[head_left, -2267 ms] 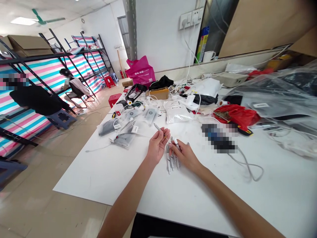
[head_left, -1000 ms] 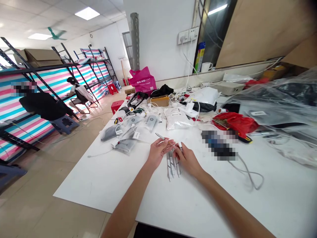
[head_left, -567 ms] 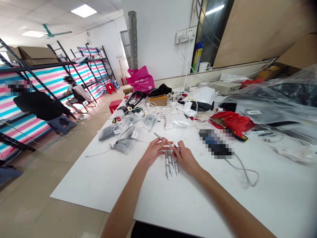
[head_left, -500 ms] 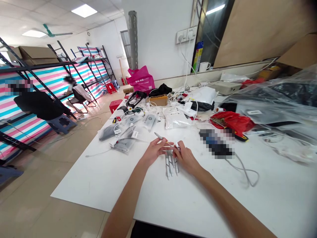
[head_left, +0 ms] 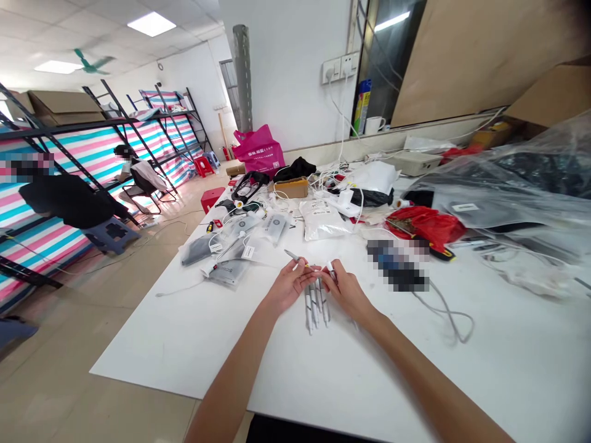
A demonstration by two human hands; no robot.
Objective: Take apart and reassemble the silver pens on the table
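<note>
My left hand is closed, pinching a grey, pointed pen piece between thumb and fingers, its tip aimed up and left. A thin piece with a yellowish bit lies between the two hands; its exact shape is too small to make out. In my right hand, which is also closed, a white and grey pen part sticks up by the thumb. Several white and silver pens lie side by side on the white table just beneath my fingers, their upper ends hidden by the hands.
Grey packets with cables lie left of my hands, a white plastic package beyond them. Rightward are a blurred-out dark object with a grey cable and a red bag. Two seated people are at the far left.
The view has shifted slightly, so the scene sits a little farther left. Both hands keep their hold on the pen parts, with only slight finger movement.
</note>
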